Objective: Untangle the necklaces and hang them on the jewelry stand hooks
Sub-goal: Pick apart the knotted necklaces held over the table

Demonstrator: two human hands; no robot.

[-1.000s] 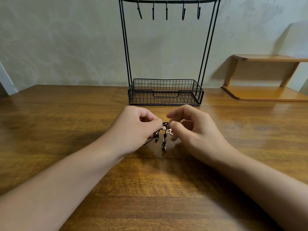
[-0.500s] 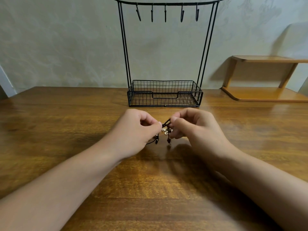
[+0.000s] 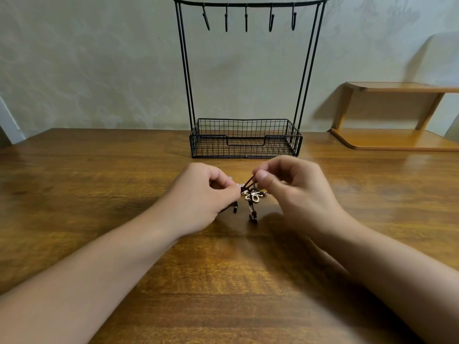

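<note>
Now your jewelry stand sits at the table's far side, hooks bare. Just before its wire basket, your left hand and right hand pinch the tangled necklaces, beads dangling to the wood.

This looks like a room in a home, perhaps a bedroom or study: a polished wooden table set against a pale patterned wall, a black wire jewelry stand on it, and a small wooden shelf beside.
</note>
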